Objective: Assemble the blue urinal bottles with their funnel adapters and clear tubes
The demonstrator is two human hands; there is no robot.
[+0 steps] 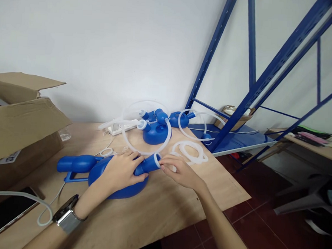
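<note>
A blue plastic device (118,190) with a round base and a bulb handle lies on the wooden table (155,213). My left hand (121,170), a watch on its wrist, is closed over the device, gripping its blue spout (145,165). My right hand (180,171) pinches the end of a clear tube (156,160) at the tip of that spout. The tube loops up and back to a second blue device (156,133) farther along the table.
An open cardboard box (18,128) stands at the left. A coil of clear tubing (191,152) lies beside my right hand. A white power strip (119,128) sits near the wall. A blue metal rack (239,113) stands at the right over red floor tiles. A dark phone (5,212) lies at the near left.
</note>
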